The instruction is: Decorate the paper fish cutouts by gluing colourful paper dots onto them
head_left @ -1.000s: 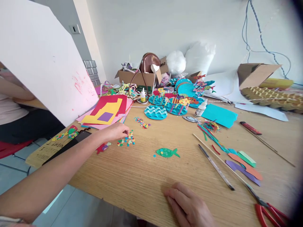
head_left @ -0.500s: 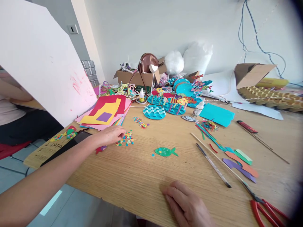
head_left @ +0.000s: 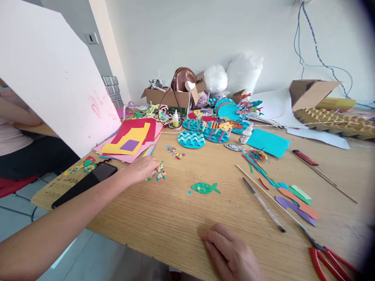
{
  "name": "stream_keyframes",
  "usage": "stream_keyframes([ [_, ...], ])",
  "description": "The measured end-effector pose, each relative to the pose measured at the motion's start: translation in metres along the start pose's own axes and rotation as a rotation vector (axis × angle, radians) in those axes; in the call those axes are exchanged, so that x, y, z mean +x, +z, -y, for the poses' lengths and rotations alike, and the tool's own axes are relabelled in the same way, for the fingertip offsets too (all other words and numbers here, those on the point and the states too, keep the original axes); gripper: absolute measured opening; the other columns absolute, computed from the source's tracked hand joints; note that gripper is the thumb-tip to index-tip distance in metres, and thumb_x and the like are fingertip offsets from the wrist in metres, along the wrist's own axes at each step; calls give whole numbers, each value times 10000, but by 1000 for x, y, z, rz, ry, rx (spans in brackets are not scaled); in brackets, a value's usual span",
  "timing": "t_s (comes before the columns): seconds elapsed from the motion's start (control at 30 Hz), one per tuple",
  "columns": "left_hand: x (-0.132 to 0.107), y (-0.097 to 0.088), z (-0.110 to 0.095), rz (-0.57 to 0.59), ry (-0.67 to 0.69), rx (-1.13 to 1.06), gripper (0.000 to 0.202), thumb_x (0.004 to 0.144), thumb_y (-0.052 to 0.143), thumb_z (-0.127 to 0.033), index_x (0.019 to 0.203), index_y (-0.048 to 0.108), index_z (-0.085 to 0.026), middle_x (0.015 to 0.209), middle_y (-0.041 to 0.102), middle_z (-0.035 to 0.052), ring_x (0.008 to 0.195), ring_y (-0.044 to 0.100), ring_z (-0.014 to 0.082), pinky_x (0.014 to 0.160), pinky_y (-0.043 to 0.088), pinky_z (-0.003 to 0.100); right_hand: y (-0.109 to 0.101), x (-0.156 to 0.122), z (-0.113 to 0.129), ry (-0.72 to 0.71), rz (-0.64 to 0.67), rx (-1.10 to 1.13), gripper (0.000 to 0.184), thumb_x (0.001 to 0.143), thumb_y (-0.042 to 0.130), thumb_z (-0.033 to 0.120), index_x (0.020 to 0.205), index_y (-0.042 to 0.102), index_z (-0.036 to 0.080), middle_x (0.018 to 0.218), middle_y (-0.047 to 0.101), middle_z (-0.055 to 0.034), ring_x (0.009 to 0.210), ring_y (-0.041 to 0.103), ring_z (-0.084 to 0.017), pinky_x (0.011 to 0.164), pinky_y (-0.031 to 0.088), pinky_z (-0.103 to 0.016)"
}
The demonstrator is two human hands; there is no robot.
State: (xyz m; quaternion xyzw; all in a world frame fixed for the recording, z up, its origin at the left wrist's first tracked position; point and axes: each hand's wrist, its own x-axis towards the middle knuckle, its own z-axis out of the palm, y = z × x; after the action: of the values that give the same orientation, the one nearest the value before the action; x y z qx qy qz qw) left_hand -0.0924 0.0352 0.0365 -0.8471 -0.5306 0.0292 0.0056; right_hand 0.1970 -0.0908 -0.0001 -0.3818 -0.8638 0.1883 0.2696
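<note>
Wooden table [head_left: 164, 212]: left hand [head_left: 143, 170] at paper dots [head_left: 161, 171], right hand [head_left: 234, 251] resting; can't tell either's finger grip. Dots likely featherlight; pinch edges.

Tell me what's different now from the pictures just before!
The left hand and arm moved a little to the right and toward the person, covering more of the paper dots. The arm now hides the red paper piece seen before and uncovers more of the flat black thing. I can't tell whether the hand took hold of a dot. The right hand and the green paper fish stayed put.
</note>
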Motion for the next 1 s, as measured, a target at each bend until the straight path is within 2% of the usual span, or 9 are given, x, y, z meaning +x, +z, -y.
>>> stream_keyframes([
  [0.2,-2,3,-1,-21,-46,-43,142,776,458,-106,737,581,-165,789,620,75,792,577,203,672,416,273,-1,0,1,7,16,16,253,896,349,201,827,593,195,722,591,-32,644,589,-111,569,465,-188],
  [0.4,-1,-3,13,-30,-111,-196,180,764,446,-176,731,623,-179,716,653,10,677,591,154,591,395,227,0,-1,1,22,60,5,263,895,339,186,832,595,188,734,591,-40,658,587,-117,579,468,-196],
  [0.47,-2,-5,17,-26,-198,-354,164,743,465,-213,742,624,-172,681,646,1,637,586,142,563,395,218,0,-2,0,22,61,2,257,893,344,186,842,596,189,736,590,-39,660,587,-117,584,470,-197],
  [0.57,-5,-8,18,14,-307,-716,172,711,516,-301,746,601,-155,647,613,4,596,564,133,536,395,219,0,-2,0,30,56,4,259,892,342,184,847,597,190,739,589,-40,665,587,-120,587,470,-203],
  [0.67,-12,-11,15,47,-327,-1006,248,693,555,-390,754,562,-150,600,551,-12,532,517,108,504,382,216,-5,0,3,39,93,30,254,886,350,175,828,597,195,734,591,-34,657,584,-117,570,461,-198],
  [0.73,-15,-12,12,55,-331,-1117,273,677,586,-407,759,545,-149,603,534,-20,515,496,92,503,379,213,-13,3,7,49,140,77,238,875,369,163,805,593,201,742,598,-28,665,583,-111,566,452,-188],
  [0.87,-20,-16,6,54,-351,-1216,285,651,629,-396,759,541,-147,612,522,-30,500,466,72,494,367,197,-37,21,22,88,190,156,204,831,422,121,766,595,207,725,616,-2,649,576,-95,566,426,-180],
  [1.0,-20,-15,3,62,-346,-1227,304,636,646,-421,736,558,-148,621,521,-28,518,472,79,507,381,199,-52,64,36,153,241,132,219,775,455,73,737,634,194,699,638,9,651,569,-92,590,405,-184],
])
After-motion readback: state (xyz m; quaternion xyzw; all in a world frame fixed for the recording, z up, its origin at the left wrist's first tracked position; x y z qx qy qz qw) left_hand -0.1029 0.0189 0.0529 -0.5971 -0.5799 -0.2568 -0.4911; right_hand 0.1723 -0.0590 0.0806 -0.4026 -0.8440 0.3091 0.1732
